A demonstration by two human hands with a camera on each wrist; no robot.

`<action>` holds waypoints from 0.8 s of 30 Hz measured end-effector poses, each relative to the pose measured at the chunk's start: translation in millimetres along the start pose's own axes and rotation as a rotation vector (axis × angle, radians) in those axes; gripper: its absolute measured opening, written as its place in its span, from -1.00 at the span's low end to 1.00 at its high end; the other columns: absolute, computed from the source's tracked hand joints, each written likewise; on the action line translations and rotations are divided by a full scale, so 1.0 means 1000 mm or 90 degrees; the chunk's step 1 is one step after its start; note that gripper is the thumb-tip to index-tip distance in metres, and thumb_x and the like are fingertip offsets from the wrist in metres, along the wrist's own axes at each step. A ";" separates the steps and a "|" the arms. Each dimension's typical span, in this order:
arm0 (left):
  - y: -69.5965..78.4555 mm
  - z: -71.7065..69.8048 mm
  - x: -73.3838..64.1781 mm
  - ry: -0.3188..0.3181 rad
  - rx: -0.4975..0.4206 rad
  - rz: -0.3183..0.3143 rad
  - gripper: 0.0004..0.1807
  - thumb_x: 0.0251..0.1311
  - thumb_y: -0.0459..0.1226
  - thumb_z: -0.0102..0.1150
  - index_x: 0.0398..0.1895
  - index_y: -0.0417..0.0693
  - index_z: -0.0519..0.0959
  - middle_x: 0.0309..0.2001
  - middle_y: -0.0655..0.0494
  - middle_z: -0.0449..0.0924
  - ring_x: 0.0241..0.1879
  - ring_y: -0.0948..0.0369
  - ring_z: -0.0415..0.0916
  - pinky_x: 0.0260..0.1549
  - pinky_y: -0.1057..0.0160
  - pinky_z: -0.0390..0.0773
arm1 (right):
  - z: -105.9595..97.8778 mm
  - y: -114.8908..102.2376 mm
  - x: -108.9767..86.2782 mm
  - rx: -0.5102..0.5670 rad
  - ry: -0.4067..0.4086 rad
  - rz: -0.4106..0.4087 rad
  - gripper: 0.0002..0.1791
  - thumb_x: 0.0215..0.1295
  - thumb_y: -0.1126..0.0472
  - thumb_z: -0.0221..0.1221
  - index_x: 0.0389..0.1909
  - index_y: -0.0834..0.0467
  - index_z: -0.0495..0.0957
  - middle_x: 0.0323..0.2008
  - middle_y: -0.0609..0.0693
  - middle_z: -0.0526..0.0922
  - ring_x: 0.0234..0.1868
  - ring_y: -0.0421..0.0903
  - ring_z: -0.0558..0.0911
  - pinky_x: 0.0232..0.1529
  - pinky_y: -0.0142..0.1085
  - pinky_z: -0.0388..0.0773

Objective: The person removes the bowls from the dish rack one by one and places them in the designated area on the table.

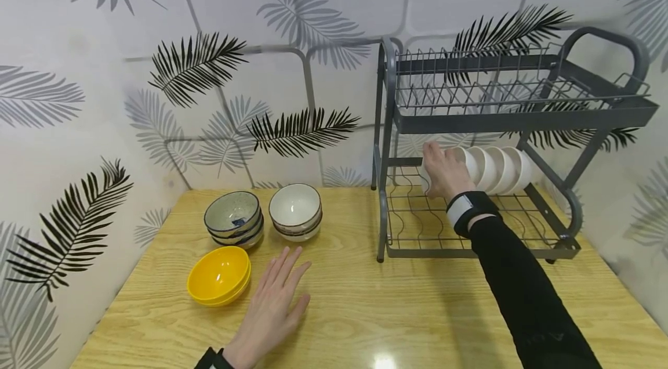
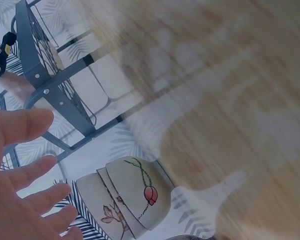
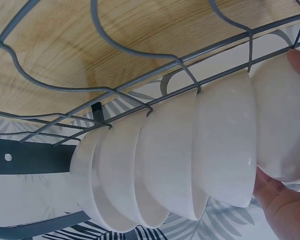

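Yellow wood-grain tabletop (image 1: 355,322) carries a dish rack (image 1: 501,123) before leaf-patterned walls (image 1: 349,3). On its lower tier (image 1: 428,253), the right hand (image 1: 447,173) curls fingers round a white bowl (image 3: 281,120); left of the rack, the left hand (image 1: 273,310) spreads empty fingers.

Two hands are here, one left (image 1: 273,308) and one right (image 1: 446,172), with two wristbands (image 1: 474,211) between them. One table (image 1: 360,305) bears one rack (image 1: 522,122) of two tiers. The lower tier has five plain white bowls (image 3: 165,150), counting the gripped one. To the left are three stacks: two yellow bowls (image 1: 219,276) at the near side; farther off, seemingly three blue-rimmed bowls (image 1: 232,212) and three brown-rimmed bowls (image 1: 295,206).
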State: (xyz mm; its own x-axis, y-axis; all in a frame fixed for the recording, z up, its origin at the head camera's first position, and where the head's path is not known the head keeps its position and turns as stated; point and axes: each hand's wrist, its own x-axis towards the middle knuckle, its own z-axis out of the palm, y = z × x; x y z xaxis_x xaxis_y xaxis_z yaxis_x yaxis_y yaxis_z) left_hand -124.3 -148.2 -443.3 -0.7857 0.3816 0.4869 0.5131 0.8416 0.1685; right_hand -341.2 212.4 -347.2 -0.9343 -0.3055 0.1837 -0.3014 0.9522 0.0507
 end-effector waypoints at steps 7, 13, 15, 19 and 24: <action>-0.001 0.001 -0.001 0.001 0.001 -0.001 -0.43 0.08 -0.22 0.27 0.21 -0.13 0.45 0.40 -0.14 0.20 0.39 -0.08 0.04 0.36 -0.12 0.09 | 0.003 0.004 -0.002 -0.054 0.046 -0.005 0.30 -0.35 0.06 0.56 0.36 0.47 0.00 0.23 0.37 0.16 0.00 0.45 0.38 -0.21 0.15 0.60; 0.000 0.001 -0.001 -0.005 0.007 0.001 -0.42 0.08 -0.21 0.27 0.22 -0.13 0.45 0.40 -0.13 0.20 0.39 -0.07 0.04 0.37 -0.11 0.08 | 0.008 0.005 -0.002 -0.103 0.089 -0.007 0.34 -0.45 0.01 0.59 0.33 0.49 0.03 0.17 0.37 0.17 -0.10 0.39 0.43 -0.18 0.10 0.60; 0.000 0.000 -0.002 -0.006 0.006 0.001 -0.42 0.08 -0.21 0.27 0.22 -0.12 0.45 0.40 -0.13 0.19 0.39 -0.07 0.04 0.37 -0.11 0.08 | 0.008 0.005 -0.002 -0.115 0.105 -0.011 0.35 -0.45 0.03 0.59 0.34 0.50 0.02 0.17 0.37 0.16 -0.10 0.38 0.42 -0.19 0.08 0.60; 0.000 0.000 -0.002 -0.002 0.005 0.001 -0.42 0.08 -0.21 0.27 0.22 -0.13 0.45 0.39 -0.15 0.21 0.39 -0.07 0.04 0.37 -0.12 0.09 | 0.007 0.005 0.003 -0.089 0.131 -0.008 0.36 -0.44 0.10 0.58 0.36 0.51 -0.03 0.19 0.40 0.13 -0.03 0.41 0.36 -0.12 0.11 0.57; 0.000 0.001 -0.002 0.004 0.002 0.005 -0.43 0.09 -0.22 0.27 0.21 -0.13 0.46 0.39 -0.15 0.22 0.38 -0.08 0.05 0.36 -0.12 0.09 | 0.002 0.004 0.006 0.046 0.130 0.023 0.36 -0.40 0.20 0.56 0.39 0.50 -0.12 0.26 0.46 0.10 0.14 0.46 0.22 0.16 0.25 0.34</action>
State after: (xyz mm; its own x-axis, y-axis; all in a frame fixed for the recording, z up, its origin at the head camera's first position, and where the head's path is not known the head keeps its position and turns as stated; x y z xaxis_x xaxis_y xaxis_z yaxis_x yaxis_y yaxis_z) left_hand -123.0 -149.1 -445.1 -0.7797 0.3858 0.4932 0.5179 0.8400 0.1618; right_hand -348.3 214.7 -347.7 -0.8892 -0.2560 0.3792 -0.2878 0.9573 -0.0287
